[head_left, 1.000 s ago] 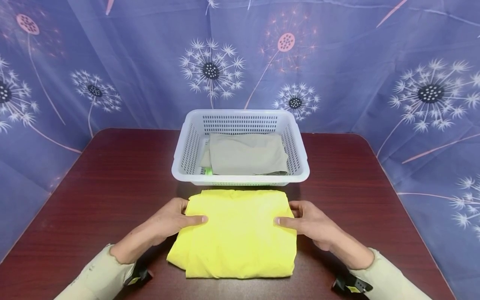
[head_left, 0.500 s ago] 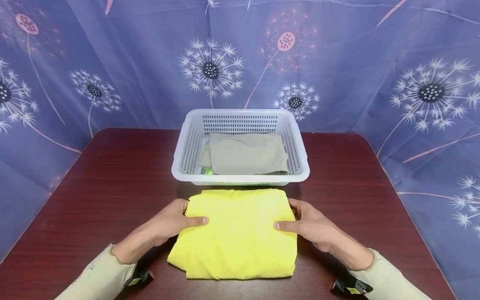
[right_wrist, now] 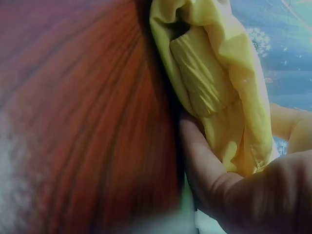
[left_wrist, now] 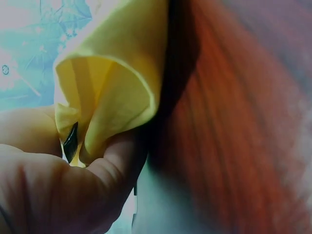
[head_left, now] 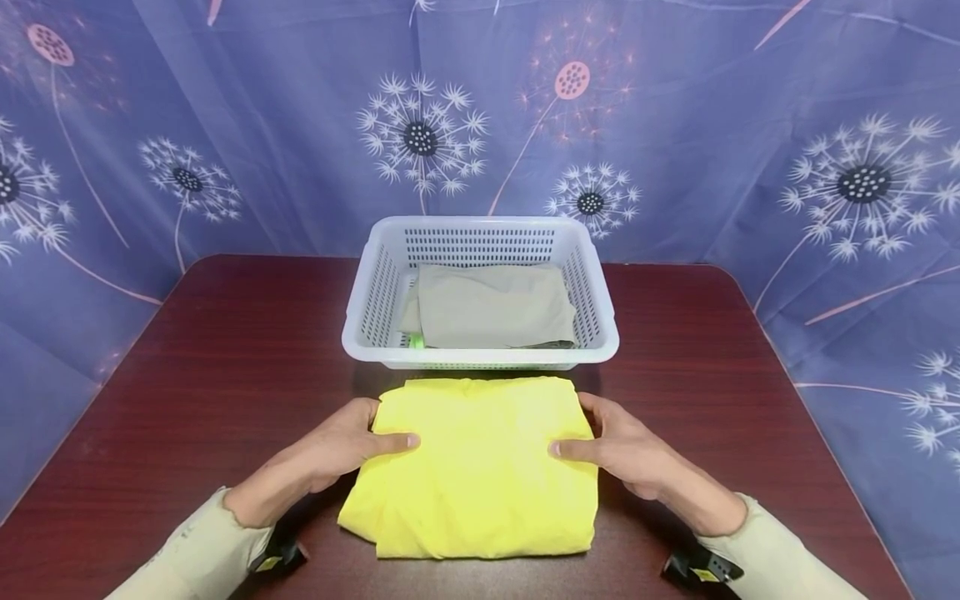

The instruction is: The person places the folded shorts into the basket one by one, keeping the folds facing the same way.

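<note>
A bright yellow folded garment lies on the table in front of me, its lower left corner sticking out. My left hand grips its left side, thumb on top and fingers tucked beneath. On the opposite side my right hand holds it the same way, with the other fingers mostly hidden. The left wrist view looks into an open fold of the yellow garment, with a small dark tag near the hand. Layered, wrinkled folds of the garment show above the right fingers in the right wrist view.
A white perforated plastic basket stands just beyond the garment. Inside lies a folded grey-beige cloth, with a bit of bright green beside it. The dark red wooden table backs onto a blue dandelion-print curtain.
The yellow garment has shifted very slightly to the right, and the left thumb with it. Both hands keep their hold on its sides.
</note>
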{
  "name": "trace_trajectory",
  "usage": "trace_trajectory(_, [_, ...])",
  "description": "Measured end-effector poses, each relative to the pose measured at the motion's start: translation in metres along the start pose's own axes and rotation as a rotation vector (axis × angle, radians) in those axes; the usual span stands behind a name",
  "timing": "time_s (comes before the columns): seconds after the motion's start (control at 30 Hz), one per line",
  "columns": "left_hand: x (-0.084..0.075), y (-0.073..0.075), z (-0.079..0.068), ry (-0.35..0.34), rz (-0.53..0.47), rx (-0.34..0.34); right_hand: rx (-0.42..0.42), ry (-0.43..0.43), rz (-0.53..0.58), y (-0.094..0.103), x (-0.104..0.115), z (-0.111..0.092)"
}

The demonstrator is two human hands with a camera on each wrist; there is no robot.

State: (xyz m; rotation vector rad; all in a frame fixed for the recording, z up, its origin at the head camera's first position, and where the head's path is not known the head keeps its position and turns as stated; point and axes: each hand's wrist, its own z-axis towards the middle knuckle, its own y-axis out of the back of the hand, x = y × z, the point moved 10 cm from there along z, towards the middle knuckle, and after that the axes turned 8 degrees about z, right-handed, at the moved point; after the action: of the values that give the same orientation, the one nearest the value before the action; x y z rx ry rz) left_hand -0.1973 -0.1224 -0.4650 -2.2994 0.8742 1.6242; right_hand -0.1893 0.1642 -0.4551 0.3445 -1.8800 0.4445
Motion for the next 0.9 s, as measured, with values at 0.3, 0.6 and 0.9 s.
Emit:
trace_trajectory(0.3, [0.0015, 0.0015, 0.0024, 0.000, 0.012, 0.019, 0.015, -0.012, 0.015, 0.0028, -0.0021, 0.0020])
trace_trajectory(0.6, [0.0002, 0.0021, 0.0008, -0.009, 0.068, 0.005, 0.018, -0.014, 0.012, 0.0022, -0.0031, 0.0014])
trace_trajectory(0.9, [-0.0018, 0.0026, -0.0007, -0.016, 0.083, -0.012, 0.016, -0.012, 0.011, 0.0015, -0.0010, -0.0004])
